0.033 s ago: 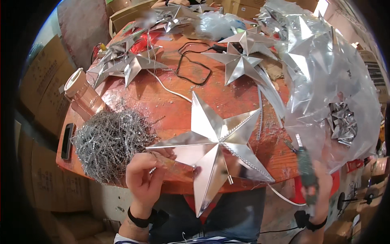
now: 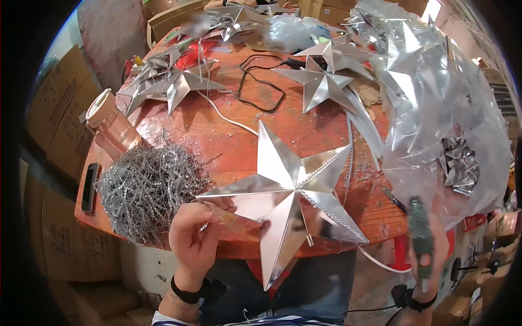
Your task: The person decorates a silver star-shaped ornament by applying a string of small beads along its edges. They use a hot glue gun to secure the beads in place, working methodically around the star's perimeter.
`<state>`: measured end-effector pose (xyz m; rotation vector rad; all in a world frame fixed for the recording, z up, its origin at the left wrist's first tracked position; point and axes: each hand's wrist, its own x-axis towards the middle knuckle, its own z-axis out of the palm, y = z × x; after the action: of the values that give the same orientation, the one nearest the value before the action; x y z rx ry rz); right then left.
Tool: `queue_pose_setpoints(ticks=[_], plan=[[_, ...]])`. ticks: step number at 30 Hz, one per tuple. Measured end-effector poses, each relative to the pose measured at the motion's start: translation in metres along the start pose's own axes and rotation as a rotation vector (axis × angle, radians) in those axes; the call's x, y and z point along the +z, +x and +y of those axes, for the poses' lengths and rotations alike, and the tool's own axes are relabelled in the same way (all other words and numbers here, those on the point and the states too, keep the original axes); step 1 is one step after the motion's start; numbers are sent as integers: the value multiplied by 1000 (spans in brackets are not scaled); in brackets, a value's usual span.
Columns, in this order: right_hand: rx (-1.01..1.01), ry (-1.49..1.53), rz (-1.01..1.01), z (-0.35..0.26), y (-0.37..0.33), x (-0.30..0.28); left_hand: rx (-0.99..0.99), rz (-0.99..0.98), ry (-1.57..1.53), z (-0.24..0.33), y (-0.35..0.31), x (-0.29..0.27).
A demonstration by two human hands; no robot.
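Observation:
A large shiny silver star [image 2: 280,187] tilts over the near table edge, with bead trim along two ridges on its right side. My left hand [image 2: 194,233] is closed at the star's left point, and a small silver bit shows between the fingers. At the right, my right hand [image 2: 432,250] wraps round a dark green hand tool [image 2: 420,231], apart from the star. A pale piece sticks out at the tool's lower end. Next to my left hand lies a heap of silver bead garland [image 2: 149,193].
The red-brown table [image 2: 228,122] bears other silver stars [image 2: 326,84], a black cord [image 2: 266,108] and a pink bottle [image 2: 111,127]. A phone [image 2: 90,187] lies at the left edge. A large clear plastic bag [image 2: 418,141] fills the right side. Pliers [image 2: 394,200] lie near my right hand.
My right hand has turned the green tool and shifted it slightly right and down. Its metal tip no longer shows. The star and my left hand stay almost still.

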<state>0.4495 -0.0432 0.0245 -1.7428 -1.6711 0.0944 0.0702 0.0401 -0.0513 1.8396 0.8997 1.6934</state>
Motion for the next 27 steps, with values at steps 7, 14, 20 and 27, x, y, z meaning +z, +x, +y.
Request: queue_pose_setpoints(ticks=[7,14,20,27], plan=[[-380,225,-97,-61,29,19,-59,-82,6,-3,8,2],[-438,269,-199,-67,42,45,-38,-53,25,0,6,-2],[-260,336,-347,-49,39,45,-23,-166,10,4,5,-13],[-242,324,-294,-56,38,51,2,-117,-219,-5,6,0]])
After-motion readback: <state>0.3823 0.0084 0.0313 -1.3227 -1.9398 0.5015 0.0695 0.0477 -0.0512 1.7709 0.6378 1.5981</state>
